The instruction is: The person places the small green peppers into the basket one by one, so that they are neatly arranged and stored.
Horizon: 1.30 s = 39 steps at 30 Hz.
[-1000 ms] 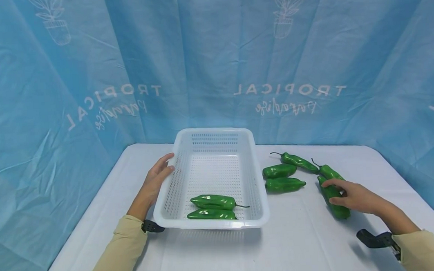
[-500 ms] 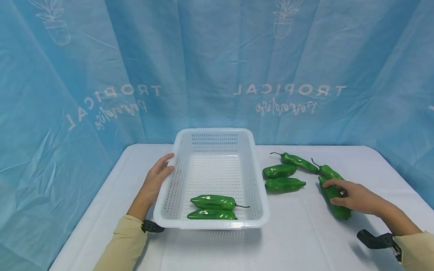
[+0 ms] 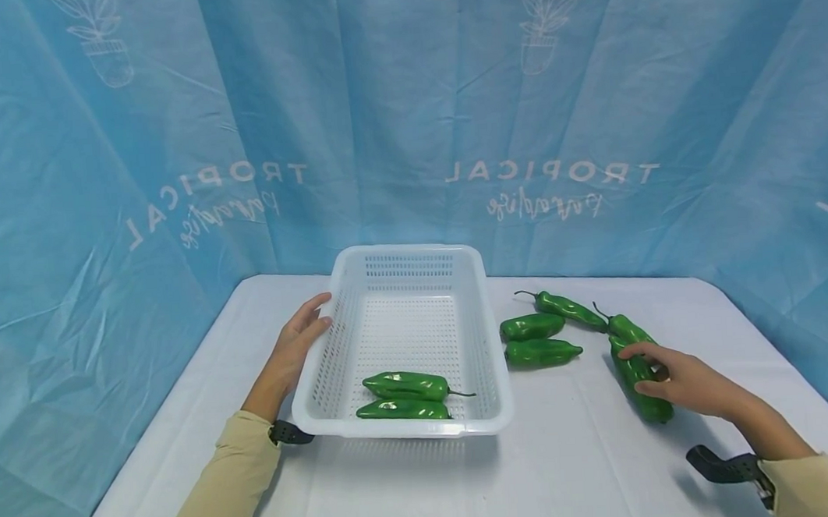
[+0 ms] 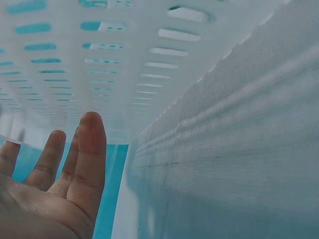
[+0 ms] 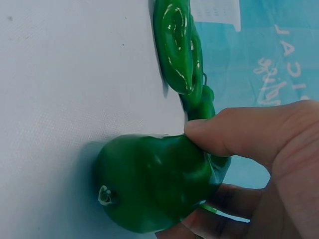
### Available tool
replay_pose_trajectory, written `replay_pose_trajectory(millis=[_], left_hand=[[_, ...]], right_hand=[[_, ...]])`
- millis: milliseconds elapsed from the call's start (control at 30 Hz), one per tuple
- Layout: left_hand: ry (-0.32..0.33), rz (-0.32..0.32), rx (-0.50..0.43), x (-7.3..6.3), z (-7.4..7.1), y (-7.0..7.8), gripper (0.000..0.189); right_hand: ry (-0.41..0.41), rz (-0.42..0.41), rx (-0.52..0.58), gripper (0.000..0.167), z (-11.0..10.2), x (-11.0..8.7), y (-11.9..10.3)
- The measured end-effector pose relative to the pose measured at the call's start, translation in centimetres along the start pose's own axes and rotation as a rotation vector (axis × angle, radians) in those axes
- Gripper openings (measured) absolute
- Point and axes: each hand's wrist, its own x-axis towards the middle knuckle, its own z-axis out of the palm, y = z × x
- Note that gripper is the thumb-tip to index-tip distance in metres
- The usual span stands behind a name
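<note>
In the head view, my right hand [image 3: 695, 384] holds a long green pepper [image 3: 650, 405] at the right side of the table. The right wrist view shows the thumb [image 5: 212, 137] on one side of this pepper [image 5: 149, 181] and fingers on its other side. My left hand [image 3: 296, 344] touches the left wall of a white perforated basket [image 3: 433, 428]. Its fingers look extended beside the slotted wall in the left wrist view. Two green peppers lie at the near end inside the basket, an upper one [image 3: 407, 385] and a lower one [image 3: 402, 410].
Right of the basket, two stubby green peppers lie close together, one [image 3: 532, 326] behind the other [image 3: 541, 352]. Two stemmed peppers, a far one [image 3: 570, 310] and a nearer one [image 3: 628, 328], extend toward my right hand. A blue printed curtain [image 3: 407, 118] stands behind the white table [image 3: 565, 461].
The held pepper and my right hand have shifted slightly to the right and nearer. My left hand, the basket and the other peppers stay in place.
</note>
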Motion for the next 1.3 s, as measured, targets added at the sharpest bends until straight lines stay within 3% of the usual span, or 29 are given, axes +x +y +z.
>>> replay_pose_trajectory(millis=[367,900,1300], left_hand=[[0.001,0.01,-0.002,0.1,-0.1,0.0,0.055],[0.003,-0.002,-0.002,0.0,0.0,0.0,0.056],[-0.006,-0.003,-0.007,-0.1,0.0,0.2,0.056]], right_hand=[[0.1,-0.078,0.008,0.053,0.1,-2.0,-1.2],[0.094,-0.135,-0.015,0.052,-0.7,-2.2,-2.2],[0.113,-0.219,-0.073,0.053,-1.8,-1.9,-4.3]])
